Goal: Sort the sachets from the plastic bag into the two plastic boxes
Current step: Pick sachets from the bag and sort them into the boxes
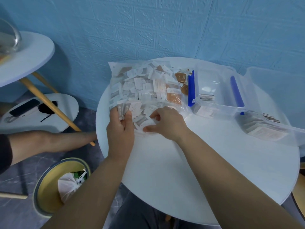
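A clear plastic bag [140, 80] full of white and orange sachets lies on the round white table [214, 162], its mouth toward me. My left hand [121, 129] grips a small stack of sachets [123, 109] at the bag's near left corner. My right hand [166, 123] pinches a white sachet [146, 124] at the bag's mouth. To the right stand two clear plastic boxes with blue latches: the nearer-left box [212, 96] and the right box [267, 128], both holding sachets.
A low white side table [24, 60] with a glass bowl stands at the left, a phone on the shelf below it. A yellow waste bin [61, 184] sits on the floor by my left arm. A blue wall runs behind the table. Another person's arm [49, 142] reaches in from the left.
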